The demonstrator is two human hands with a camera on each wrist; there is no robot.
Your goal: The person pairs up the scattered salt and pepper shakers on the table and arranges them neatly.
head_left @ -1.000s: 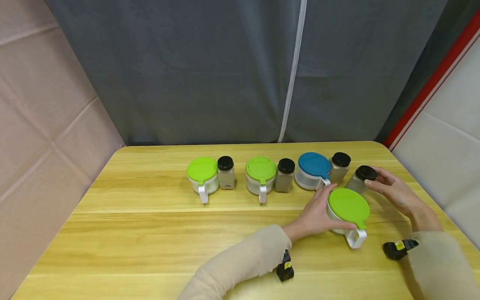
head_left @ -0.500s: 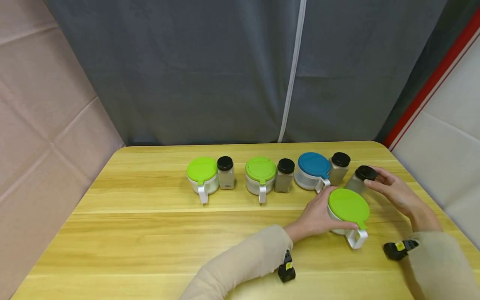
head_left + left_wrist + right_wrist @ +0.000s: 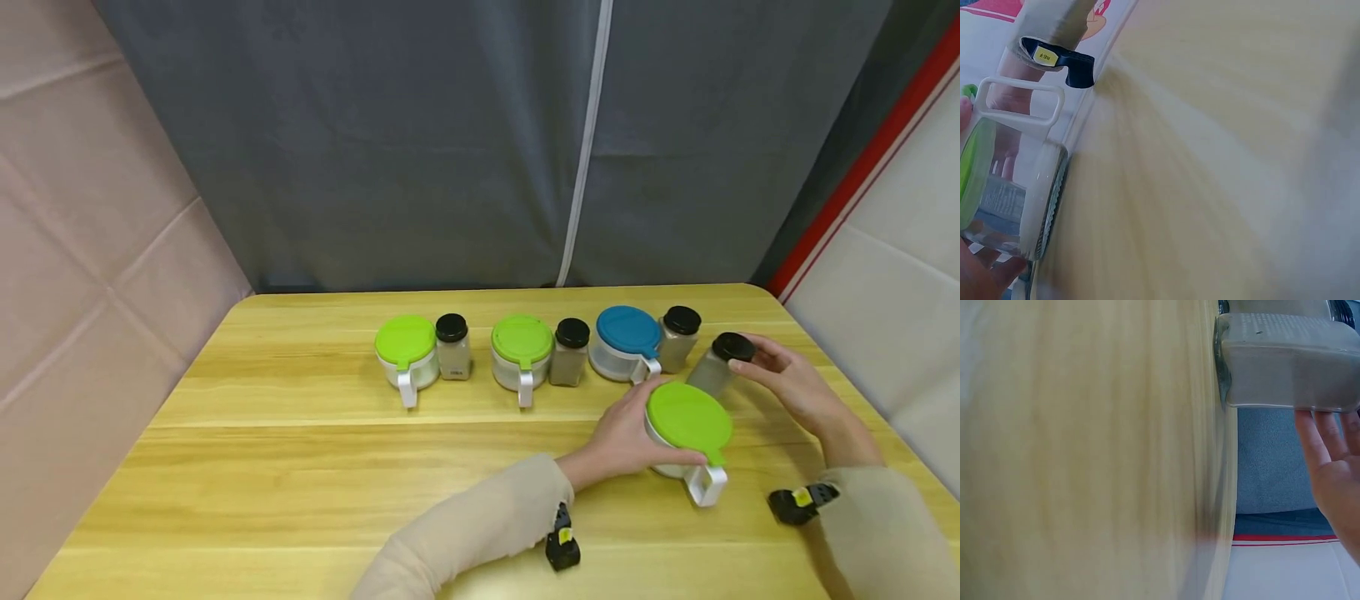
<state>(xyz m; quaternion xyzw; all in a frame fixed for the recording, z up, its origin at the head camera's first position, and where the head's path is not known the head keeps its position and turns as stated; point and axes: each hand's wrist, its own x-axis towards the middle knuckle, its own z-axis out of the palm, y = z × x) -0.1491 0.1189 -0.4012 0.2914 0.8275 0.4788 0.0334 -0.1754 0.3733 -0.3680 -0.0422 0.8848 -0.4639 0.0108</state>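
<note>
My left hand grips a clear seasoning pot with a green lid and white handle, thumb across its near side. In the left wrist view the pot appears sideways, fingers around its wall. Just behind it, to the right, stands a square clear spice jar with a black cap. My right hand holds that jar near its cap, thumb in front and fingers on the far side. In the right wrist view straight fingertips lie against the side of the jar.
Left of the hands, a row along the table's back holds a blue-lidded pot, two green-lidded pots and black-capped jars. A grey curtain hangs behind; a white panel flanks the right.
My left hand has shifted slightly left and toward the near edge, bringing the green-lidded pot along. The right hand and its spice jar stay about where they were.
</note>
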